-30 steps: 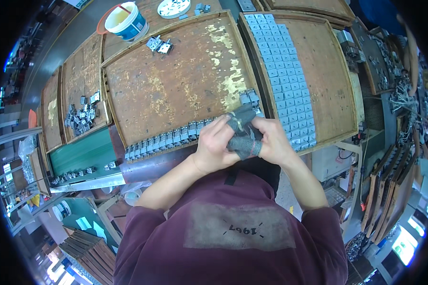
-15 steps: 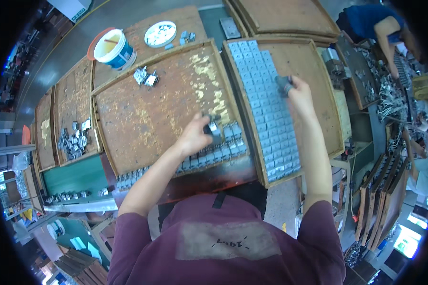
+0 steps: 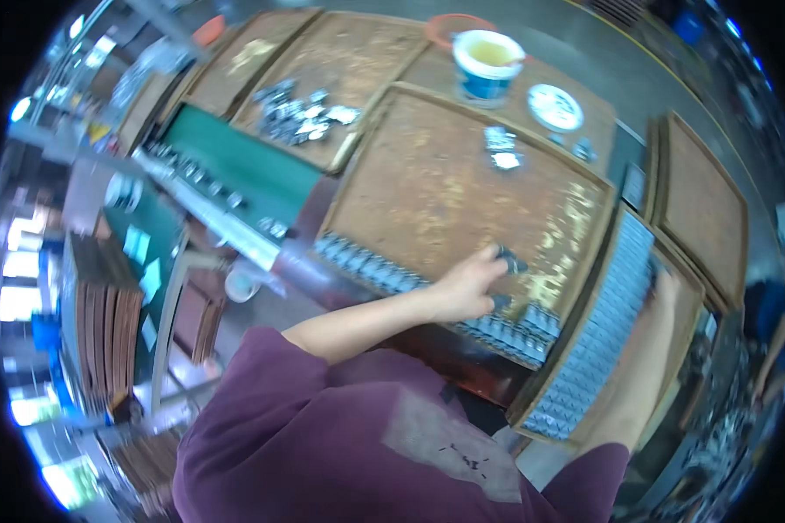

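Observation:
My left hand (image 3: 467, 286) is over the near right part of a worn wooden tray (image 3: 427, 174). Dark covers sit on its fingertips; thumb and forefinger are spread, with nothing visible between them. Just below it, rows of small metal parts (image 3: 506, 338) line the tray's near edge. My right hand (image 3: 665, 292) is at the right side of closely packed grey-blue blocks (image 3: 597, 327) in a second wooden tray (image 3: 685, 277). Blur and the hand's angle hide its fingers, so whatever they hold cannot be made out. Two metal pieces (image 3: 501, 148) lie toward the worn tray's far side.
Beyond the worn tray stand a blue-and-white bucket (image 3: 484, 74) and a round white dish of small pieces (image 3: 555, 107). Loose metal parts (image 3: 301, 113) are heaped in another tray to the left. Wooden boards (image 3: 105, 322) are stacked at the lower left.
The view has swung round, shifting the trays across the picture. My left thumb and forefinger, earlier at a small metal part, are now spread apart. My right hand stays beside the blocks.

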`<state>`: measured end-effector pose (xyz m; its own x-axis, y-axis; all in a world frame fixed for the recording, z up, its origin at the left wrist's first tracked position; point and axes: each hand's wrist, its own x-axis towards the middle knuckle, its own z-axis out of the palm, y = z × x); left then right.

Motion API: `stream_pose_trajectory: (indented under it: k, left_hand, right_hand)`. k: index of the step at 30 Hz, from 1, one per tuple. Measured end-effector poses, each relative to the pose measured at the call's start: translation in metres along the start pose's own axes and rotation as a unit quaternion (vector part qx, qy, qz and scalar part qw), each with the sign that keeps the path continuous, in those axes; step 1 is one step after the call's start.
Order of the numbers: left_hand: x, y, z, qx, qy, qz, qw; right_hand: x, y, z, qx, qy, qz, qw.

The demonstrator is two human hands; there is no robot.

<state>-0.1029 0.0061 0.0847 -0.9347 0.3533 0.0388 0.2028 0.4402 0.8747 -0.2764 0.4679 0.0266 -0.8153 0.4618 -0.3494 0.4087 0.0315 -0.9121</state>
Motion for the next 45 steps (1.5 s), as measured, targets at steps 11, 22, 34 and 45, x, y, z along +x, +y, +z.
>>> stream_pose_trajectory:
  k: [11, 22, 34, 45]
  left_hand:
    - [-0.181, -0.142, -0.239, 0.387, 0.3, -0.509, 0.708]
    - [-0.171, -0.143, -0.215, 0.073, 0.494, -0.262, 0.826]
    - [-0.074, 0.049, -0.067, -0.444, 0.046, -0.057, 0.893]
    - [-0.063, 0.075, -0.036, -0.36, -0.101, 0.007, 0.927]
  right_hand:
    - [-0.138, -0.003, 0.033, 0.239, -0.083, -0.127, 0.959]
    - [-0.288, 0.015, 0.077, 0.135, -0.104, -0.14, 0.975]
    - [-0.378, -0.029, 0.132, 0.145, -0.274, -0.172, 0.935]
    - [-0.4, -0.05, 0.084, -0.254, -0.126, -0.475, 0.833]
